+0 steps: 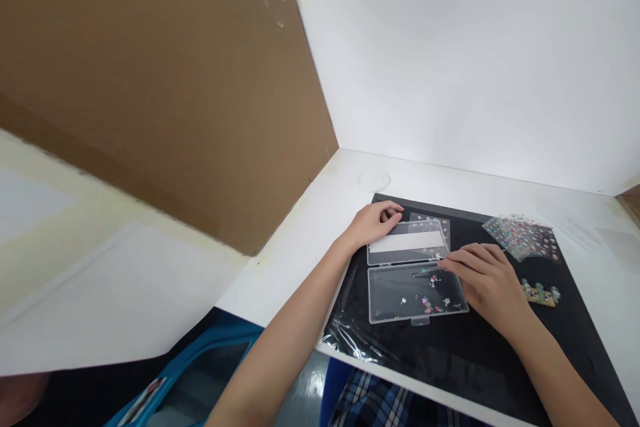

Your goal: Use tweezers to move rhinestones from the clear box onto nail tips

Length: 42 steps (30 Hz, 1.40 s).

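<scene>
An open clear plastic case (419, 321) lies on the black mat. Its lower half contains small colourful rhinestones (427, 305); the raised-side lid (373, 257) bears a white strip (407, 241). My left hand (373, 223) rests at the lid's upper left edge, its fingers loosely bent and apart, with nothing seen in them. My right hand (487, 280) pinches slim tweezers (423, 273) that slant down over the case, their tips among the stones. Whether the tips grip a stone cannot be made out. Partly under the lid is a clear sheet of gems (446, 225).
More gem sheets (523, 237) lie at the mat's upper right. A small decorated piece (541, 294) sits beyond my right wrist. The black mat (450, 363) covers much of the white table. A brown board (200, 100) stands left, a white wall (465, 60) behind. A blue chair (200, 353) is below.
</scene>
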Available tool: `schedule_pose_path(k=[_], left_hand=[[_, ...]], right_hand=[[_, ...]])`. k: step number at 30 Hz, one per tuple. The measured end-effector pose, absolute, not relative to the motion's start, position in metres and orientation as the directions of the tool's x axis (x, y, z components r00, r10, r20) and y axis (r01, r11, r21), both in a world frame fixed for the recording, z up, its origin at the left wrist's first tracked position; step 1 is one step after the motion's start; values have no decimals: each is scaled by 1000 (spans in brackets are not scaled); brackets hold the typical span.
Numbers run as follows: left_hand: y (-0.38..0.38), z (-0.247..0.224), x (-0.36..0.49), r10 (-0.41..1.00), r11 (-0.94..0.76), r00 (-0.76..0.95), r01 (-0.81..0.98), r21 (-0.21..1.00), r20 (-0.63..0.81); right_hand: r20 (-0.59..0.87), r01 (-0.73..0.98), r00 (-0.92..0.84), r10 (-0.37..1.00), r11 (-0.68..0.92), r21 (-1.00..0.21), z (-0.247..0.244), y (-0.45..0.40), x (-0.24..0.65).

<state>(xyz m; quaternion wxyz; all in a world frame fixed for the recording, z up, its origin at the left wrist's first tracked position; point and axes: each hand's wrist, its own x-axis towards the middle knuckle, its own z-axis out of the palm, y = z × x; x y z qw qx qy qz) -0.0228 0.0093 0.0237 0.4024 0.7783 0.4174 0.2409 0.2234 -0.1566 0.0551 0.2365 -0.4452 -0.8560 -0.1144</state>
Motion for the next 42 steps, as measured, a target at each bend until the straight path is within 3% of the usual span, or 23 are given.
schedule_pose_path(k=[42], left_hand=[[7,30,-22,838,-327,545,475,817,19]], right_hand=[[462,815,-512,724,580,-4,65,-161,220]])
